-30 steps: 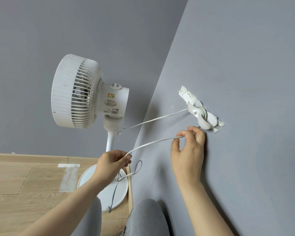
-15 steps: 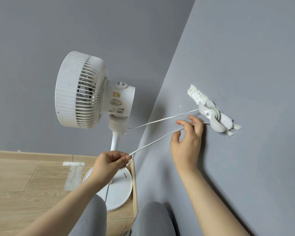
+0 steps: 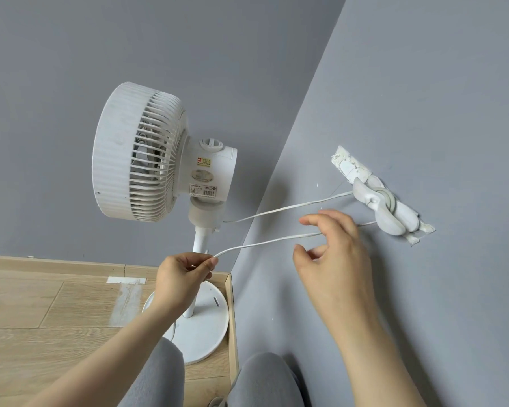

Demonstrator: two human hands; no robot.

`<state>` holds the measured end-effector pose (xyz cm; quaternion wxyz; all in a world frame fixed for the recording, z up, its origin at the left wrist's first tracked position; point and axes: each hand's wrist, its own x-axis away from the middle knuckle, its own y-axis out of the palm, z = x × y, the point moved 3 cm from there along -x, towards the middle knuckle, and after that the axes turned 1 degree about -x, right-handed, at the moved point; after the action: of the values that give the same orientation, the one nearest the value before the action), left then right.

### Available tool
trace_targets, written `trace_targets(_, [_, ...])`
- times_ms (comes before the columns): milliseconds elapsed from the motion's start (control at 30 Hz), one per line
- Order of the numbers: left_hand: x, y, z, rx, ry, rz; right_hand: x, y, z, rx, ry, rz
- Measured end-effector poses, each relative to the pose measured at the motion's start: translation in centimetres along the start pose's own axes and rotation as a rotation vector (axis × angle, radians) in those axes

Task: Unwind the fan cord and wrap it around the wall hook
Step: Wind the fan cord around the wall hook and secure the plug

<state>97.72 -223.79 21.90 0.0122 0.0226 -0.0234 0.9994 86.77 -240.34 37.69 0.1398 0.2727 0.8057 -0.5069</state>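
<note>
A white pedestal fan (image 3: 147, 154) stands in the room corner on a round base (image 3: 209, 324). Its white cord (image 3: 276, 212) runs from the fan neck to a white wall hook (image 3: 379, 207) on the grey right wall and loops around it. A second stretch of cord comes back from the hook to my left hand (image 3: 182, 277), which pinches it between thumb and fingers. My right hand (image 3: 335, 254) hovers just below and left of the hook, fingers spread and loose, with the cord passing behind its fingers; it does not grip the cord.
Torn white tape or adhesive (image 3: 347, 165) sticks out at both ends of the hook. Wooden floor (image 3: 41, 318) with a skirting board lies to the left. My grey-trousered knees (image 3: 265, 383) are at the bottom, close to the wall.
My right hand has let go of the cord and opened, drawing slightly back from the hook. My left hand keeps its pinch on the cord and has risen a little.
</note>
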Motion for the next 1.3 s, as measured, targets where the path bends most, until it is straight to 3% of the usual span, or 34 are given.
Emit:
trace_targets(133, [0.4,0.4,-0.1,-0.009,0.007,-0.013,-0.4,-0.4,-1.2,-0.036,0.011,-0.167])
trace_targets(467, [1.2,0.2,-0.5,-0.023,0.014,-0.010,-2.3,6.9,-1.8,0.403,-0.255,-0.576])
trace_targets(733, [1.8,-0.4,-0.2,-0.014,0.034,-0.047,-4.8,8.0,-1.2,0.390,-0.235,-0.693])
trace_targets(1300, [1.1,-0.9,-0.9,0.060,-0.019,-0.014,-13.3,7.3,-3.0,0.509,-0.301,-0.661])
